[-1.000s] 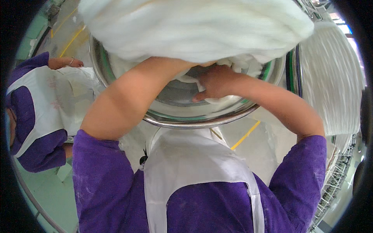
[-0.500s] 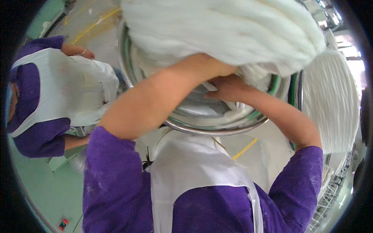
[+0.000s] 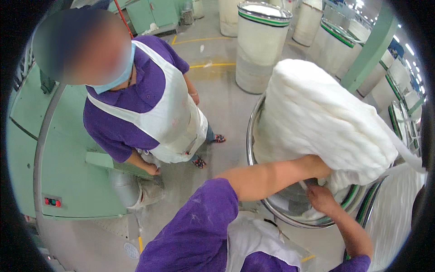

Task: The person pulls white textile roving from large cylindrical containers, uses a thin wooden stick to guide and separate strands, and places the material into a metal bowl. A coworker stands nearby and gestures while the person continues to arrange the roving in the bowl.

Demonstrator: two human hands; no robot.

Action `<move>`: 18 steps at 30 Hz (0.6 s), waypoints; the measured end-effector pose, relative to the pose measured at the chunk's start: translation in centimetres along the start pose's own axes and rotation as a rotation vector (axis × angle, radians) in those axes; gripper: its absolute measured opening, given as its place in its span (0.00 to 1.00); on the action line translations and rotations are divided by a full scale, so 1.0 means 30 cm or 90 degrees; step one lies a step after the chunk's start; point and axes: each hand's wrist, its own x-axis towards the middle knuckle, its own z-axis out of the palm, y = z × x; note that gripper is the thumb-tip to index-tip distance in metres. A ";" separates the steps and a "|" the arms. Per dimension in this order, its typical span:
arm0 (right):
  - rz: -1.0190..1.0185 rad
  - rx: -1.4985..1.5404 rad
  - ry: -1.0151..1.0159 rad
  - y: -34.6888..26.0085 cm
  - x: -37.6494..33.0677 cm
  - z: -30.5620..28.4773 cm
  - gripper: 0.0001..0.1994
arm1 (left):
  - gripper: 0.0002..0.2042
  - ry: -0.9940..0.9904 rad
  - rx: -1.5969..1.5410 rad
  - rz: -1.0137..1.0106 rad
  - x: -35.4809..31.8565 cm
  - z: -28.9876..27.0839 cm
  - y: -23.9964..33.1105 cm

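A thick, folded mass of white cotton sliver [image 3: 324, 118] rises out of a round can with a shiny metal rim [image 3: 290, 220] at the right. My left hand [image 3: 318, 167] presses into the lower near side of the mass, its fingers hidden in the fibre. Just below it, my right hand [image 3: 321, 199] is closed inside the can's mouth, with a short strand of sliver [image 3: 303, 185] coming out at its fingers. Under my hands, the can's grey inside and a little loose white fibre show.
A co-worker in a white apron [image 3: 174, 122] stands to the left, beside a green machine [image 3: 77, 167]. Another tall white can [image 3: 260, 50] stands beyond mine. A green post [image 3: 369, 56] and several more cans are at the far right. Ribbed white sliver [image 3: 394, 217] fills a neighbouring can.
My view has swung up and left, so the co-worker, machine and far cans now show more fully. Both hands stay at the lower side of the sliver mass.
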 end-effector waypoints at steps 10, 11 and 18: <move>0.044 -0.057 0.069 -0.174 -0.495 -0.354 0.08 | 0.19 -0.076 -0.041 -0.065 0.050 -0.143 0.044; -0.034 -0.011 0.112 -0.164 -0.543 -0.387 0.10 | 0.21 -0.089 -0.045 -0.021 0.061 -0.162 0.046; 0.138 -0.018 0.160 -0.137 -0.677 -0.351 0.26 | 0.20 -0.469 0.250 -0.210 0.113 -0.244 0.091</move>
